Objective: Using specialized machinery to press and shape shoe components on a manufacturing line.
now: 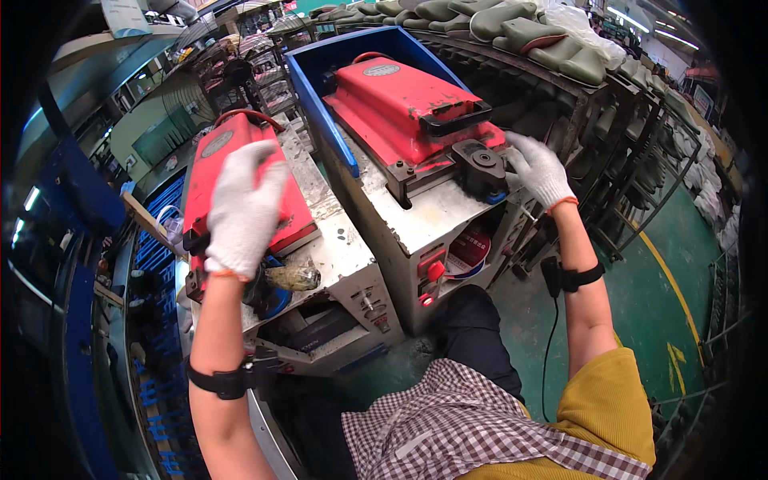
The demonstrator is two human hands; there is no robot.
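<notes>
Right red cover (380, 96): best worked by its black handle (458, 122), pinch points avoided. It lies atop its machine (436, 228), long axis front to back, handle end toward the operator (456, 408). I see the left hand (246, 210), fingers apart, over the left red cover (210, 172); the right hand's (542, 170) grip, beside the black fitting (480, 170), I cannot tell.

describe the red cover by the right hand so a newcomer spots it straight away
Find the blue open-fronted surround at upper centre. Partly within it sits the red cover, its black handle near the right hand. Unlike the other cover at left, this one has blue walls.
</notes>
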